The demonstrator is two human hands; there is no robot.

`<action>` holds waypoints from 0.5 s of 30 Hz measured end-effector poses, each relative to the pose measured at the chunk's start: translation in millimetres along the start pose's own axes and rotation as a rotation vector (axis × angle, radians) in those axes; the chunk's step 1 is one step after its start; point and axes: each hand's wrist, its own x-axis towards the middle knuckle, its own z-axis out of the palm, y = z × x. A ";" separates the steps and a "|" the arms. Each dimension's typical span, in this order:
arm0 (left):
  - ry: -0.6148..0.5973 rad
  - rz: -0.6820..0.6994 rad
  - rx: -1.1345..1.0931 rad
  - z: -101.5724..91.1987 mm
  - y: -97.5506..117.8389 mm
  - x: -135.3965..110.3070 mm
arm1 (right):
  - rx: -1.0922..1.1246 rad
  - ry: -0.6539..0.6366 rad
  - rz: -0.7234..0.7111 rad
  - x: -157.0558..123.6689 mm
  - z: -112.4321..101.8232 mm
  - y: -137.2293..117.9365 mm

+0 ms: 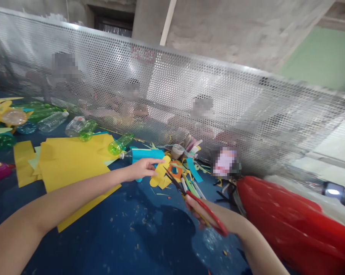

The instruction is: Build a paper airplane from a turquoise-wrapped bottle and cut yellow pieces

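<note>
My left hand [141, 168] reaches out over the blue table [126, 233] and pinches a yellow cut-out shape [160, 173] beside a bottle wrapped in teal paper [145, 154]. My right hand [211, 215] is closed on red-handled scissors [202, 208]. Their dark blades [174, 181] point up and left toward the yellow shape. An orange cut-out [176, 170] lies just right of the shape among paper scraps.
Large yellow paper sheets [72, 164] lie left. Green and clear plastic bottles [86, 130] stand behind them. A perforated metal screen [189, 95] runs along the back, with people behind it. A red plastic bag [289, 221] sits at right, a tape roll [177, 151] among scraps.
</note>
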 end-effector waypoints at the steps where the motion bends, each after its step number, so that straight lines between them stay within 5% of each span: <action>1: -0.025 -0.005 0.019 0.7 1.3 -1.0 | -0.014 0.002 -0.010 0.4 0.6 1.1; 10: -0.145 -0.027 0.123 1.4 8.7 -4.6 | -0.020 -0.019 -0.060 6.0 6.3 5.0; 15: -0.091 -0.039 0.102 0.6 1.3 -1.4 | -0.188 -0.017 -0.028 -4.0 2.0 -6.1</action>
